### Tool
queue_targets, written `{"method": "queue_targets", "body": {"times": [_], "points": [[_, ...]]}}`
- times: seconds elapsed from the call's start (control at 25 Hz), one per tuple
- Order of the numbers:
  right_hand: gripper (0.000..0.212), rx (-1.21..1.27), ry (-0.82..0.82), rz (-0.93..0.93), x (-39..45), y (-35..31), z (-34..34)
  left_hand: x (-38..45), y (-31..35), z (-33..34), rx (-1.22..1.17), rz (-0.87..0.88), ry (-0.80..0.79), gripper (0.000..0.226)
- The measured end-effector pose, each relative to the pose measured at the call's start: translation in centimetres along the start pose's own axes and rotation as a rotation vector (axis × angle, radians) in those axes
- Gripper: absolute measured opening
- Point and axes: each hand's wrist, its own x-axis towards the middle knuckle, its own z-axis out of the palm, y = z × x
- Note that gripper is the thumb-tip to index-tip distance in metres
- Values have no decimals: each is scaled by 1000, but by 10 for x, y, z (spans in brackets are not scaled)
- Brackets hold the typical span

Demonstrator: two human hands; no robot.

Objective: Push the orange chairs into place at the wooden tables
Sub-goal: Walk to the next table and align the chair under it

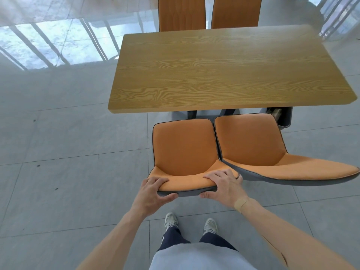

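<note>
An orange chair [185,149] stands in front of me, its seat facing the near edge of the wooden table [224,69]. My left hand [153,193] grips the left end of its backrest top, and my right hand [224,187] grips the right end. Both have fingers over the orange padding and thumbs on the grey rear shell. A second orange chair [253,141] stands touching it on the right, seat front just under the table edge. Two more orange chairs [182,13] [235,12] stand at the table's far side.
Grey tiled floor [68,152] lies open to the left, with window reflections at the back. Dark table legs [191,114] and a dark base part [282,115] show under the table's near edge. My feet [191,224] stand just behind the chair.
</note>
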Motion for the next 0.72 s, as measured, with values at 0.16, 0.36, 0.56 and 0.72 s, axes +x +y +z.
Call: {"method": "queue_targets", "body": {"times": [0.16,0.36,0.56,0.72], "points": [[86,1,0,-9,-2,1,0,-3,2,1,-5,-24,-2,80],[82,8,2,-16,-5,4,2,-5,4,3,16,-40,6,81],[85,27,23,6,-8,2,4,-6,5,2,15,-35,8,81],[77,59,29,55,-10,-2,5,-7,3,1,14,-35,2,84]]}}
